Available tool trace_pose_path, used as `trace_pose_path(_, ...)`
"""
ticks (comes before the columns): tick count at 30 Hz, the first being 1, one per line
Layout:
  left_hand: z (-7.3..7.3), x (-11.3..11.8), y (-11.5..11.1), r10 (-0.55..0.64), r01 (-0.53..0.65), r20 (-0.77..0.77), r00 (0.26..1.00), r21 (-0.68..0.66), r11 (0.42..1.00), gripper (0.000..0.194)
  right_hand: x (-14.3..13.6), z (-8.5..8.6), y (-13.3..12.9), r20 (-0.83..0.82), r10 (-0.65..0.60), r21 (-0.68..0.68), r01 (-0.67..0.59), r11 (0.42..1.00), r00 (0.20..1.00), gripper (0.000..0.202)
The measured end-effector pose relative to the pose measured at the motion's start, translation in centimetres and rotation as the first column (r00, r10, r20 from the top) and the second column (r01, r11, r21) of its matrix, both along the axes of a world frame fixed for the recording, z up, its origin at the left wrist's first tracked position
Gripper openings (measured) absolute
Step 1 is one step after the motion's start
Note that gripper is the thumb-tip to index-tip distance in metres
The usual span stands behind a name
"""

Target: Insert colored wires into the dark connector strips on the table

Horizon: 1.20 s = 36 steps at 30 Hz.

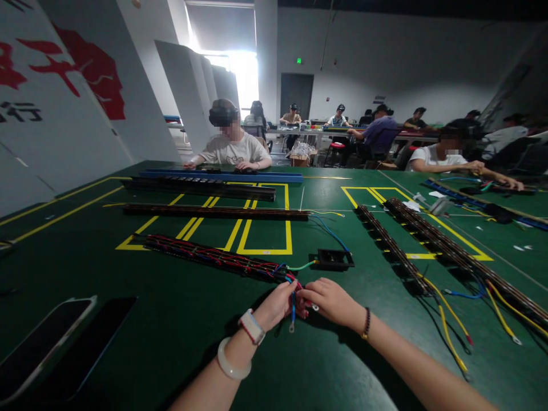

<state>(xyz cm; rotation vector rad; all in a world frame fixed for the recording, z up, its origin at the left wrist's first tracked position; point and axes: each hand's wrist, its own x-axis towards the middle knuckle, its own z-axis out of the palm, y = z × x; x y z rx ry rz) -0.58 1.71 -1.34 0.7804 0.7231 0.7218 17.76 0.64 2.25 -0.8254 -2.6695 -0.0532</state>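
Note:
My left hand [276, 305] is closed around the wires [293, 311] at the right end of a long black strip [214, 258] laced with red and blue wires. One blue wire with a ring terminal hangs below its fingers. Close beside it, my right hand [327, 297] pinches at the same bundle, its fingertips against the red wires; a ring terminal [315, 307] shows under them. A green wire [302, 266] runs from the strip's end to a black socket frame [335, 259], which lies just beyond my hands.
Behind the wired strip lie a brown strip [214, 213], a black rail [201, 188] and a blue rail [282, 177]. More strips [445, 240] with yellow cables are at the right. Two dark phone-like slabs [43, 342] lie front left. People sit across the table [171, 319].

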Motion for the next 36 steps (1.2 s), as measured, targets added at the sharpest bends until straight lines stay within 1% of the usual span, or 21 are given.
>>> trace_pose_path(3,0.1,-0.3,-0.1,-0.019,0.019,-0.012,1.000,-0.003,1.000,0.033,-0.6,0.4,1.1,-0.167,-0.150,-0.066,0.140,0.988,0.975,0.023)
trace_pose_path(5,0.2,-0.5,-0.1,-0.030,0.030,-0.023,0.999,-0.003,1.000,0.030,-1.3,1.4,2.2,-0.233,-0.289,-0.168,0.255,0.952,0.928,0.027)
trace_pose_path(7,0.2,-0.5,-0.1,-0.037,0.037,-0.034,0.999,-0.003,0.999,0.027,-2.4,2.8,3.3,-0.186,-0.422,-0.257,0.370,0.893,0.887,0.032)
trace_pose_path(9,0.1,-0.4,0.0,-0.041,0.041,-0.039,0.998,-0.004,0.999,0.027,-3.9,4.3,4.4,-0.052,-0.510,-0.270,0.480,0.835,0.858,0.033)
trace_pose_path(10,0.0,-0.4,0.0,-0.042,0.041,-0.038,0.998,-0.004,0.999,0.027,-4.9,5.0,4.9,0.021,-0.531,-0.244,0.519,0.819,0.847,0.032)
trace_pose_path(12,-0.1,-0.3,0.0,-0.040,0.040,-0.031,0.999,-0.002,0.999,0.028,-7.0,5.9,5.8,0.140,-0.544,-0.164,0.561,0.811,0.827,0.032)
trace_pose_path(14,-0.1,-0.3,-0.1,-0.034,0.034,-0.018,0.999,0.002,0.999,0.029,-9.3,6.3,6.5,0.211,-0.554,-0.096,0.581,0.808,0.806,0.029)
trace_pose_path(17,0.1,-0.4,-0.3,-0.021,0.021,0.000,1.000,0.010,1.000,0.031,-11.8,6.2,6.9,0.242,-0.561,-0.069,0.591,0.804,0.792,0.023)
trace_pose_path(19,0.3,-0.5,-0.3,-0.013,0.013,0.012,1.000,0.011,1.000,0.032,-12.2,6.2,6.9,0.243,-0.556,-0.067,0.586,0.808,0.795,0.023)
trace_pose_path(21,0.5,-0.3,-0.2,-0.010,0.010,0.030,0.999,-0.013,1.000,0.032,-11.2,6.4,6.8,0.236,-0.533,-0.084,0.563,0.822,0.813,0.027)
trace_pose_path(23,0.7,-0.1,-0.1,-0.003,0.005,0.035,0.999,-0.057,0.998,0.029,-9.3,6.8,6.5,0.187,-0.460,-0.165,0.489,0.856,0.868,0.030)
trace_pose_path(25,1.1,0.0,-0.1,0.006,-0.004,0.018,1.000,-0.092,0.996,0.024,-6.7,6.8,6.1,0.053,-0.339,-0.303,0.339,0.891,0.939,0.031)
trace_pose_path(26,1.3,0.0,-0.1,0.008,-0.008,0.001,1.000,-0.099,0.995,0.021,-5.4,6.6,5.8,-0.042,-0.282,-0.364,0.248,0.898,0.959,0.031)
trace_pose_path(27,1.6,0.0,-0.1,0.006,-0.008,-0.018,1.000,-0.102,0.995,0.018,-4.3,6.2,5.4,-0.131,-0.247,-0.400,0.177,0.899,0.960,0.030)
trace_pose_path(28,1.9,-0.2,-0.2,0.004,-0.008,-0.043,0.999,-0.101,0.995,0.015,-3.2,5.7,5.0,-0.200,-0.239,-0.415,0.139,0.899,0.950,0.029)
trace_pose_path(29,2.2,-0.3,-0.2,0.004,-0.010,-0.076,0.997,-0.091,0.996,0.013,-2.4,4.9,4.6,-0.245,-0.256,-0.416,0.137,0.899,0.935,0.028)
trace_pose_path(30,2.5,-0.6,-0.2,0.009,-0.017,-0.118,0.993,-0.071,0.997,0.012,-1.7,4.1,4.2,-0.268,-0.289,-0.408,0.163,0.898,0.919,0.026)
trace_pose_path(33,2.9,-1.2,-0.1,0.028,-0.024,-0.283,0.959,0.018,1.000,0.013,-0.5,1.3,3.1,-0.283,-0.367,-0.377,0.249,0.892,0.886,0.021)
trace_pose_path(36,2.6,-1.3,0.2,0.027,0.014,-0.448,0.894,0.087,0.996,0.019,-0.3,-0.6,2.4,-0.281,-0.343,-0.335,0.243,0.910,0.897,0.020)
